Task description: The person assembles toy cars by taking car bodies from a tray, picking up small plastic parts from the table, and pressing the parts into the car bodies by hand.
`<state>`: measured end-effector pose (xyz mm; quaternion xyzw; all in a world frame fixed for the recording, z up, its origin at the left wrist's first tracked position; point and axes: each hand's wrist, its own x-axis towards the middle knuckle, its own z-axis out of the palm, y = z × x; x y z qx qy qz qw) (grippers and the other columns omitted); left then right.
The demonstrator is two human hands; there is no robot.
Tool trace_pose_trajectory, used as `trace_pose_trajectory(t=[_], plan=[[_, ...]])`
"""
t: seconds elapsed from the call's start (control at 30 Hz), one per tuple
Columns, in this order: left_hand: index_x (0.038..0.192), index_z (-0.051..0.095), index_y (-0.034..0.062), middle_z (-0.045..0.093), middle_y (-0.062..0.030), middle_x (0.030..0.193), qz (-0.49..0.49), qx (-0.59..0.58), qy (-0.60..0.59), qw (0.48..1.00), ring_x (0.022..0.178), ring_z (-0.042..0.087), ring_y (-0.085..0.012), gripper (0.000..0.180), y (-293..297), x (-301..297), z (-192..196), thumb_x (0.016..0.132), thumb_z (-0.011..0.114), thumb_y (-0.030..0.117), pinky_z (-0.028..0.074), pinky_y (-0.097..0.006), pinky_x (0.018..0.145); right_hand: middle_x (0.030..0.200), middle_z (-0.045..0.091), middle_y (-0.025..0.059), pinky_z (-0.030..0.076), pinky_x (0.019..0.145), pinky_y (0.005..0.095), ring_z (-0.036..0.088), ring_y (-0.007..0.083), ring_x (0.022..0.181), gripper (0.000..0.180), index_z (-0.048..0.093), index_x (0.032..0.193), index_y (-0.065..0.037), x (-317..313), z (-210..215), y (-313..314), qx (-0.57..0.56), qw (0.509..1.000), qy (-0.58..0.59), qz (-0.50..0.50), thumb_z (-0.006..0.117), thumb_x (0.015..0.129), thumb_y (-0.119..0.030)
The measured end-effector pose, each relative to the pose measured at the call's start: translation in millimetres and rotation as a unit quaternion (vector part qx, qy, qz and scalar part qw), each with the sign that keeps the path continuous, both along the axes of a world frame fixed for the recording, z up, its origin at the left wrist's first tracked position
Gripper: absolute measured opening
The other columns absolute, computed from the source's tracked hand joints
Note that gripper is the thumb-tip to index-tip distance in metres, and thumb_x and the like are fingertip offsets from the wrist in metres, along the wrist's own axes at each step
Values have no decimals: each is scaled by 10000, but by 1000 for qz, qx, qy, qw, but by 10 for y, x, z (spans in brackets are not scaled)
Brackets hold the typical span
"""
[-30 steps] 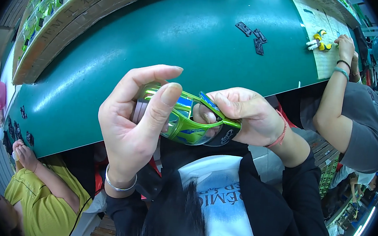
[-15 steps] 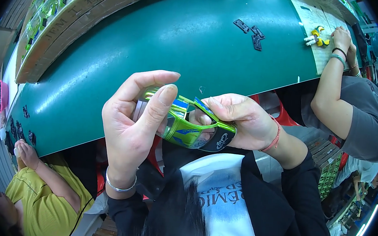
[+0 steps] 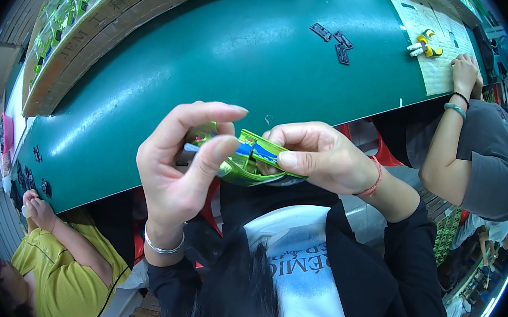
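Observation:
Both hands hold a glossy lime-green plastic shell (image 3: 242,174) with blue trim and clear parts, rather like a toy car body. My left hand (image 3: 176,167) grips its left end between curved fingers and thumb. At the other end, my right hand (image 3: 326,159) pinches a green-edged side panel, thumb pressed on the near face and fingers behind. The shell is tilted above the near edge of the green table (image 3: 189,74). Its far side and the fingertips inside it are partly hidden.
A long cardboard box (image 3: 106,16) full of similar green parts stands at the left. Small black plates (image 3: 341,45) lie on the table; yellow-handled cutters (image 3: 426,45) rest on paper at right. Co-workers sit on either side, one in a yellow top (image 3: 63,262), one in grey (image 3: 495,161).
The shell has been turned so its side panel faces up more and its dark right end is hidden. My right thumb has moved onto the panel's edge. The right co-worker's hand has shifted away from the cutters.

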<state>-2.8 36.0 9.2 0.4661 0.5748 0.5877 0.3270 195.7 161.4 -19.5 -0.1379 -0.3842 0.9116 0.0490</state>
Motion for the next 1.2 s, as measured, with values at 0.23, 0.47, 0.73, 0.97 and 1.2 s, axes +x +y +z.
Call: trace_pose_trajectory(t=[0.23,0.47,0.73,0.97,1.2], plan=[[1008,704,56,695,-60,984,-70,16,452,889,993,650,-299,345,147,-19,-45,713,875,101,487,-446,919,1012,644,114,498,804,395,619,288,962,215,664,949,-2,-141,-101,103,758,632,50,-152,752,757,-44],[958,662,31,672,-77,991,-33,30,462,886,1015,645,-299,273,164,63,-409,724,796,-12,477,-453,940,1061,654,93,482,838,377,622,246,1030,251,698,987,2,-221,-346,136,862,490,44,-124,711,751,-81],[945,673,-3,705,-124,1002,-23,59,453,889,989,677,-331,274,169,83,-507,698,758,-85,514,-441,882,1026,660,69,467,844,370,628,224,1012,209,699,947,-20,-272,-407,99,830,535,55,-147,699,742,-61],[955,663,1,688,-117,1013,-46,30,423,905,980,655,-329,260,142,30,-427,736,788,-63,522,-427,848,1063,669,77,486,904,376,623,244,1078,209,694,966,-10,-268,-387,204,814,564,72,-120,714,759,-32],[957,652,-20,680,-141,1027,-17,10,434,901,971,656,-343,262,47,76,-461,736,768,-102,550,-426,838,1049,661,72,479,947,422,618,251,1145,160,701,966,-21,-302,-360,107,860,491,48,-131,719,809,-44]])
